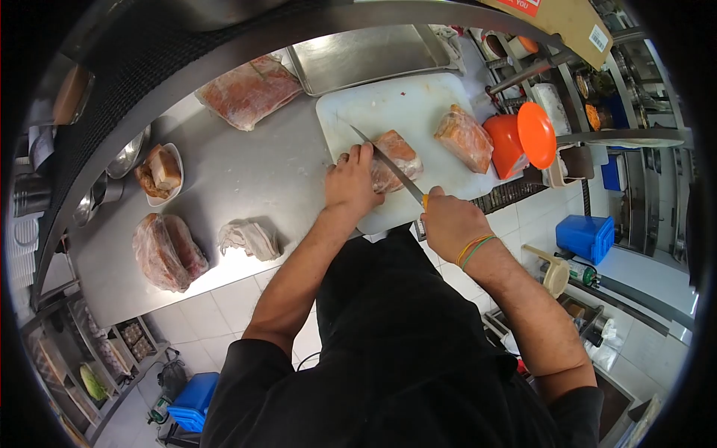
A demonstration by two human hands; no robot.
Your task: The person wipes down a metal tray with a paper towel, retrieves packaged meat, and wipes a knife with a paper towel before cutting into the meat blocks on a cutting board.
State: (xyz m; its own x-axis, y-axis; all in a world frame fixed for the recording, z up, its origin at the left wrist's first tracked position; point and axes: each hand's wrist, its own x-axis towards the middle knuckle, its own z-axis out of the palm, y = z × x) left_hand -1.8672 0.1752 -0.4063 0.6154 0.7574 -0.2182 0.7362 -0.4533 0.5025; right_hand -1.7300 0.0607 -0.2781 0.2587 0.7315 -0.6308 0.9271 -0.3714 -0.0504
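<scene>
My right hand (pixel 452 222) is closed round the yellow handle of a long kitchen knife (pixel 391 165). The blade lies across a piece of raw meat (pixel 396 153) on the white cutting board (pixel 358 104); how deep it cuts, I cannot tell. My left hand (pixel 351 181) presses against the meat's left side, fingers bent near the blade, and seems to hold it in place. A second chunk of meat (pixel 464 139) rests on the board's right part, beside an orange container (pixel 506 145).
Behind the board stands a metal tray (pixel 366 56). A large meat slab (pixel 250 91) lies on the steel counter (pixel 239 168). Further left are a white dish (pixel 177 175) with pieces in it, more meat (pixel 168 252) and a crumpled cloth (pixel 250 239). A shelf bar (pixel 328 15) arches overhead.
</scene>
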